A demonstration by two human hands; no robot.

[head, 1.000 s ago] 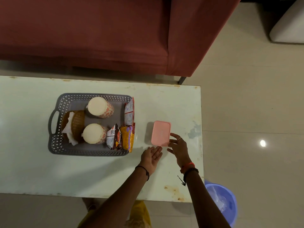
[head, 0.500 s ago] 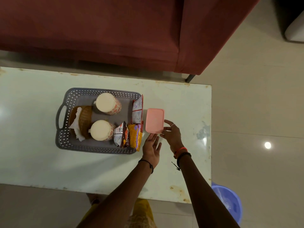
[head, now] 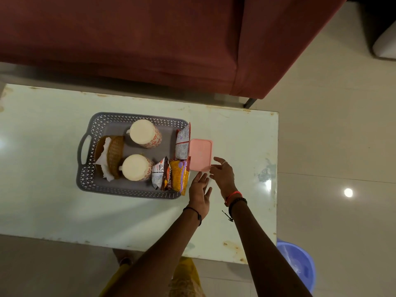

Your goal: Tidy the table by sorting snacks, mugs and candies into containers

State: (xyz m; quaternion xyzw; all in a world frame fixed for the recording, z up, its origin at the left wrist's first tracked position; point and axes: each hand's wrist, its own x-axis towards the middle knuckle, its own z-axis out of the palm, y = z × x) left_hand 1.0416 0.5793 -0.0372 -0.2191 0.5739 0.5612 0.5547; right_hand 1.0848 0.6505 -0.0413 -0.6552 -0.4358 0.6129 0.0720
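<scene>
Leaning snack packets [head: 182, 144] over the basket [head: 85, 168], right wall hidden

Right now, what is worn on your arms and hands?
Bare forearms, no sleeves. The left hand has a thin black band at the wrist. The right hand wears a red thread band and a black bracelet with a dangling end at the wrist, plus a pale ring.

Head camera looks steeply down over the table [head: 64, 211].
</scene>
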